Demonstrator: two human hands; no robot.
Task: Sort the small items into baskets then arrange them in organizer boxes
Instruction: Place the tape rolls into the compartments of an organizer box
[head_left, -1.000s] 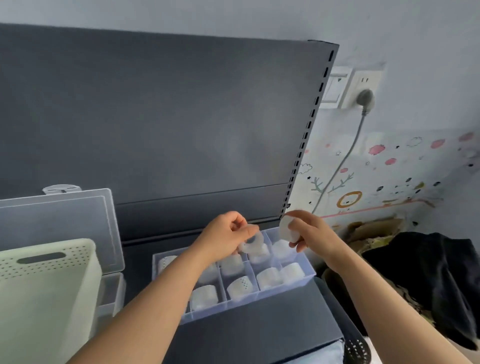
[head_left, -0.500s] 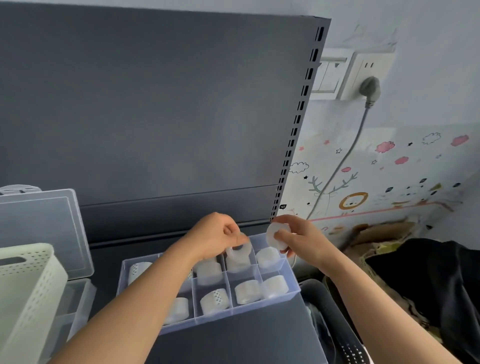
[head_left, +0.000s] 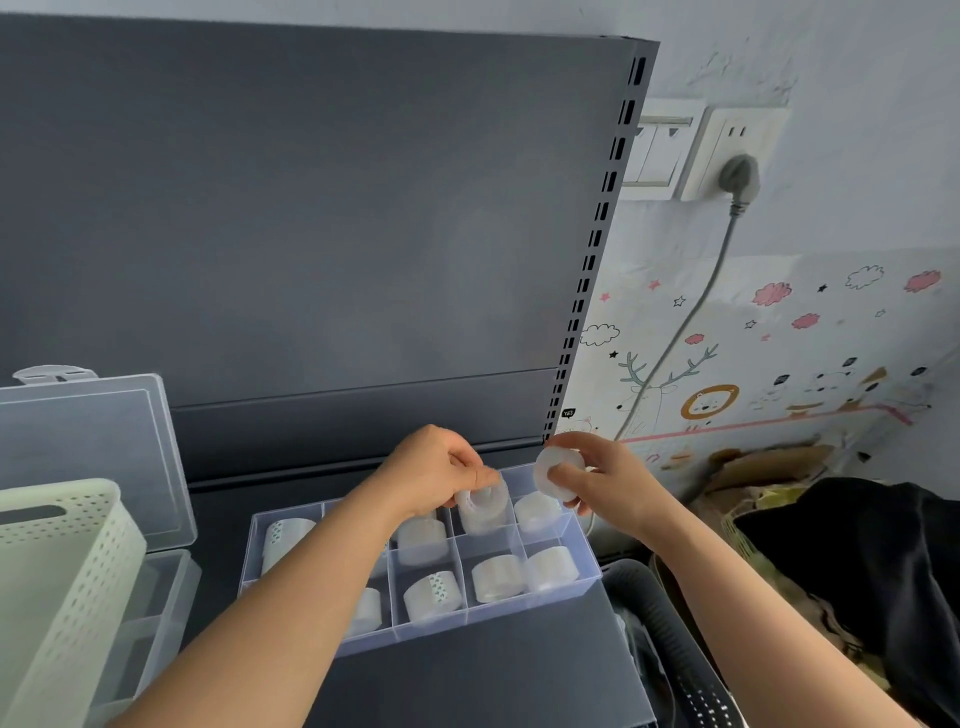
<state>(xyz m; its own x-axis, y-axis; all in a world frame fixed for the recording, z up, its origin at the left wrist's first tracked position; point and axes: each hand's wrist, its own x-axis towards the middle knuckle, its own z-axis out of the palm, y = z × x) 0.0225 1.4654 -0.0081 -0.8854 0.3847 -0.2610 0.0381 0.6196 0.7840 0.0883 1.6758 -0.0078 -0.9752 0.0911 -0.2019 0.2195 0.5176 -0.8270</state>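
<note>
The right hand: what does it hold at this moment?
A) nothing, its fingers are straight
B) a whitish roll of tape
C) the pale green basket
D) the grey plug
B: the right hand pinches a whitish tape roll above the far right corner of the clear organizer box.

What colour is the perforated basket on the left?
The basket is a pale yellowish cream; the head view, the only one, shows it.
</note>
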